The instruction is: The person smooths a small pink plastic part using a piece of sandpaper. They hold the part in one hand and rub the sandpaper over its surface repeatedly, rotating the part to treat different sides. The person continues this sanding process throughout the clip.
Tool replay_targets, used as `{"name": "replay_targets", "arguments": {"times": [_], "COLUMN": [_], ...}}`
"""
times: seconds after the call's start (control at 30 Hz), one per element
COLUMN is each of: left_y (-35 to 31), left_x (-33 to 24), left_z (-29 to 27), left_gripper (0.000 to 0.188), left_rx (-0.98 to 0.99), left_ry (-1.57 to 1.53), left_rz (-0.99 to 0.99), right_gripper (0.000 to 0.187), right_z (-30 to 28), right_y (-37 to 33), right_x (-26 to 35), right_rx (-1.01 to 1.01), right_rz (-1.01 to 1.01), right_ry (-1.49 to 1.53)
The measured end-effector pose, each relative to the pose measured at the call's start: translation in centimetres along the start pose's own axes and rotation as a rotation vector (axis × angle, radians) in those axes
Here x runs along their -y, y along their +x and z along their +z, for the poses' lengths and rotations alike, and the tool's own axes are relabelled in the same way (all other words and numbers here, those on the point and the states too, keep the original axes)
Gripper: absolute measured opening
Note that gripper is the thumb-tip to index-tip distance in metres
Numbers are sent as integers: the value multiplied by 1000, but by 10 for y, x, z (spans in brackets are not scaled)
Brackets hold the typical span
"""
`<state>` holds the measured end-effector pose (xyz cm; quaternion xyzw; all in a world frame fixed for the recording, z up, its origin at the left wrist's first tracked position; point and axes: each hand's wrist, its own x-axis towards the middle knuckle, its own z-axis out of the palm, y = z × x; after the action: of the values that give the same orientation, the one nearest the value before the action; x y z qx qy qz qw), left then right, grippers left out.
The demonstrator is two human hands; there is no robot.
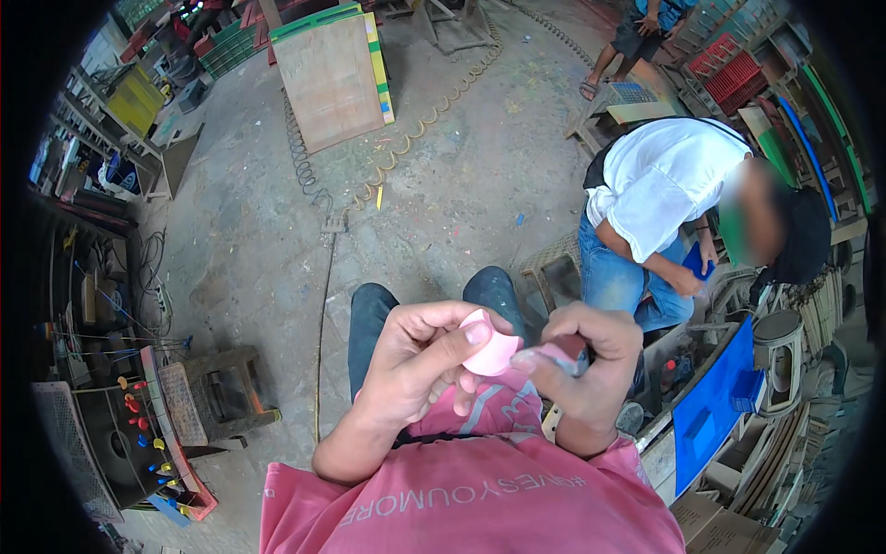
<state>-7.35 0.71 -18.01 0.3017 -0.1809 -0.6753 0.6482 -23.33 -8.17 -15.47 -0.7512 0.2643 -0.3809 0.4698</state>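
Note:
My left hand (411, 360) is closed on a small pink piece (496, 351) with a curved notch in its edge. The thumb presses on its face, and the fingers support it from behind. To its right, my right hand (598, 365) pinches a folded, reddish-brown and grey piece that looks like sandpaper (569, 351). Its thumb tip is close to the notched side of the pink piece; whether they touch I cannot tell. Both hands are above my lap, in front of my pink shirt (461, 499).
On the right, a person in a white shirt (664, 171) bends over a blue piece (699, 262). Near them are a blue board (715, 406) and a stool (778, 346). Coiled hoses (429, 120) cross the floor by a leaning panel (328, 83). A low wooden stool (231, 392) stands left.

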Motion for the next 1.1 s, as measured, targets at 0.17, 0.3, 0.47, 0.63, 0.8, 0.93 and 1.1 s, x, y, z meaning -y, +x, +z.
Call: {"name": "replay_targets", "arguments": {"times": [0.17, 0.3, 0.47, 0.63, 0.8, 0.93, 1.1], "left_y": [-3, -3, -2, -3, -3, -4, -4], "left_x": [-3, 0, -1, -1, 0, -2, 0], "left_z": [3, 1, 3, 5, 6, 7, 5], "left_gripper": [21, 21, 20, 19, 19, 20, 20], "left_rx": [-9, -11, -38, -57, -91, -119, -128], "left_ry": [60, 54, 71, 135, 167, 167, 172], "left_rz": [28, 35, 63, 140, 184, 176, 208], "right_gripper": [25, 26, 26, 26, 27, 28, 31], "right_z": [2, -2, -2, 2, 7, 14, 16], "right_y": [-1, 5, 5, 3, 1, -5, -4], "right_x": [1, 1, 2, 3, 8, 8, 6], "right_rx": [-14, -65, -49, -27, -2, 45, 53], "right_rz": [-70, -10, -40, -32, -36, -32, -82], "right_ry": [-39, -70, -49, -48, -71, -79, -67]}}
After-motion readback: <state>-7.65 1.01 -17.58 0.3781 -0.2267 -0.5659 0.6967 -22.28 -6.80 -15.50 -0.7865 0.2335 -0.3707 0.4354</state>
